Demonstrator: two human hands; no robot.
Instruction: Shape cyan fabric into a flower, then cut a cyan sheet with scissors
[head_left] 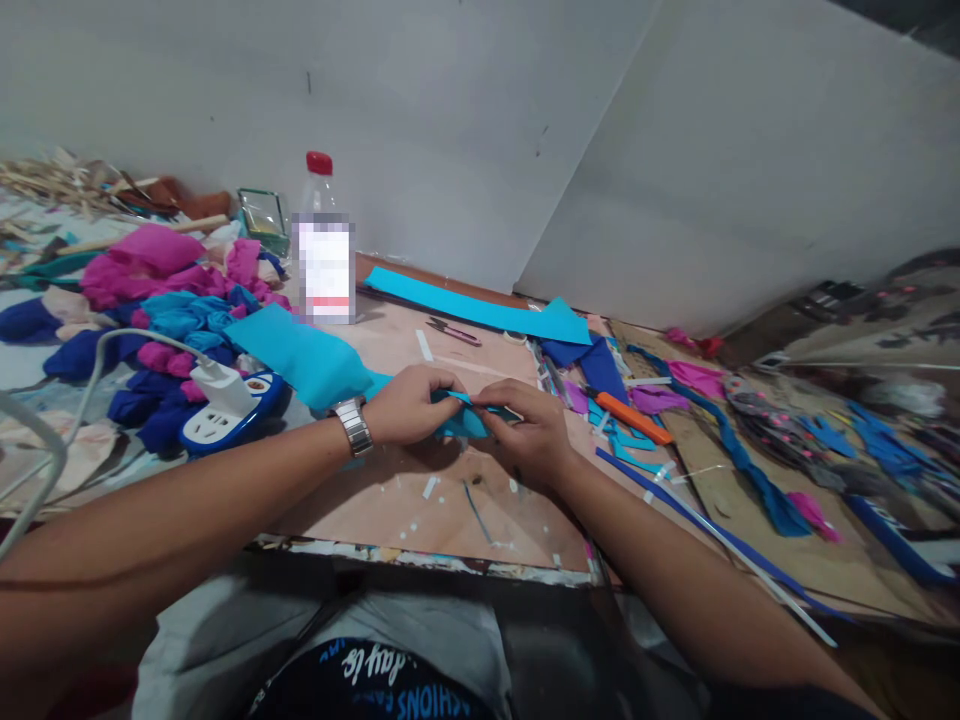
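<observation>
Both hands meet over the front middle of the worktable (pixel 360 520), pinching one end of a light-blue strip (pixel 300 355). My left hand (pixel 416 405), a metal watch at its wrist, has its fingers closed on the strip. My right hand (pixel 529 430) grips the folded tip between thumb and fingers. The rest of the strip trails out behind the left hand towards the power socket. Whether it is fabric or paper I cannot tell. A second light-blue strip (pixel 480 305) lies behind the hands along the wall.
Left are a blue-and-white power strip (pixel 232 415) with a plugged-in charger and crumpled pink and blue cloth (pixel 142 265). A red-capped bottle (pixel 319 190) stands at the back. Thread snips (pixel 454 332) lie near it. An orange cutter (pixel 634 417) and scraps lie right.
</observation>
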